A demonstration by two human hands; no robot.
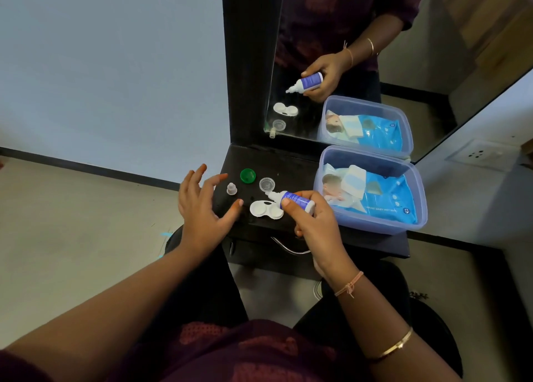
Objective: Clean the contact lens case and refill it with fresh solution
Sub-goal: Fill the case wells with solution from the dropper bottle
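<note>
A white two-well contact lens case (264, 209) lies uncapped on the dark shelf (291, 165). My right hand (315, 224) grips a small blue-labelled solution bottle (297, 200), tipped sideways with its white nozzle pointing left, just above the case's right well. My left hand (202, 205) hovers with fingers spread at the shelf's left edge, its thumb close to the case's left side and holding nothing. A green lid (248, 176), a clear lid (267, 184) and the small clear bottle cap (231, 188) sit behind the case.
A clear plastic box (415, 217) with a blue pack of wet wipes (383, 199) stands at the shelf's right end. A mirror (403, 64) rises behind the shelf and reflects the scene. A metal drawer handle (288, 248) curves below the shelf's front edge.
</note>
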